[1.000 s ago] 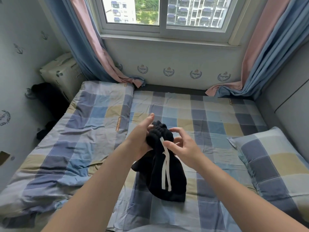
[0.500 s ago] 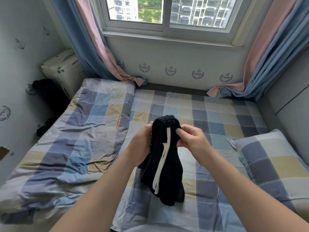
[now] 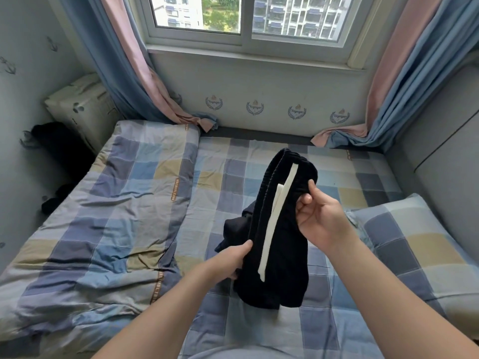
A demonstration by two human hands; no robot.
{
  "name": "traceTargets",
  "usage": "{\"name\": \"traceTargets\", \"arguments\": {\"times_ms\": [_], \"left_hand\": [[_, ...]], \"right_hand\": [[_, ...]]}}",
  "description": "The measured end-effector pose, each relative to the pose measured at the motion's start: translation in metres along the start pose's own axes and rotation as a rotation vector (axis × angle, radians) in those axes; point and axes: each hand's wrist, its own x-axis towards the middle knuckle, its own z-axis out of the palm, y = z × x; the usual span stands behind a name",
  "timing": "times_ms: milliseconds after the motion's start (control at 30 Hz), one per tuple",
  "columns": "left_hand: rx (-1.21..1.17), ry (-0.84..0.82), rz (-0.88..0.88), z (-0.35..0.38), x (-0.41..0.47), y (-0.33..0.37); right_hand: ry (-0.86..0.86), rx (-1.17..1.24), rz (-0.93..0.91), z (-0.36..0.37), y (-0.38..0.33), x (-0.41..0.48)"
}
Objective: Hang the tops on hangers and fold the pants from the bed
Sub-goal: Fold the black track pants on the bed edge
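Black pants (image 3: 281, 244) with a white drawstring (image 3: 274, 216) hang bunched above the checked bed (image 3: 233, 177); your right hand (image 3: 320, 218) pinches their waistband up top, and your left hand (image 3: 230, 263) grips the fabric lower, both fingers curled round cloth.

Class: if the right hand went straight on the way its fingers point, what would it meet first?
The black pants, which the right hand pinches near the waistband; beyond them, probably the bed.
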Motion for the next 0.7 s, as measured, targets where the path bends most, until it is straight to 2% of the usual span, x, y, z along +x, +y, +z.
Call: {"name": "traceTargets", "arguments": {"times_ms": [100,167,200,267,333,400,467,533,567,633,700], "left_hand": [[0.129,-0.118,0.128,0.001,-0.003,0.002],[0.122,-0.113,0.222,0.005,0.0,0.002],[0.106,-0.029,0.272,0.007,0.001,0.002],[0.102,0.249,0.35,0.006,0.003,0.002],[0.049,0.498,0.406,-0.004,-0.001,0.009],[0.024,0.649,0.479,-0.02,-0.009,0.023],[0.088,0.678,0.557,-0.031,-0.019,0.042],[0.242,0.652,0.619,-0.032,-0.028,0.059],[0.317,0.633,0.648,-0.031,-0.033,0.066],[0.449,0.584,0.709,-0.028,-0.041,0.075],[0.568,0.539,0.751,-0.025,-0.05,0.081]], "right_hand": [[0.034,0.004,-0.001,-0.005,-0.002,0.0],[0.058,0.029,-0.023,-0.011,-0.003,0.002],[0.09,0.039,-0.042,-0.016,-0.004,0.003],[0.194,0.004,-0.085,-0.033,-0.005,0.005],[0.347,-0.127,-0.081,-0.057,-0.001,0.008],[0.523,-0.292,0.031,-0.083,0.012,0.008],[0.623,-0.44,0.264,-0.103,0.031,0.003],[0.606,-0.572,0.442,-0.108,0.049,-0.004],[0.573,-0.642,0.452,-0.106,0.055,-0.006],[0.468,-0.814,0.324,-0.096,0.062,-0.006],[0.298,-1.064,0.086,-0.078,0.059,-0.004]]}}
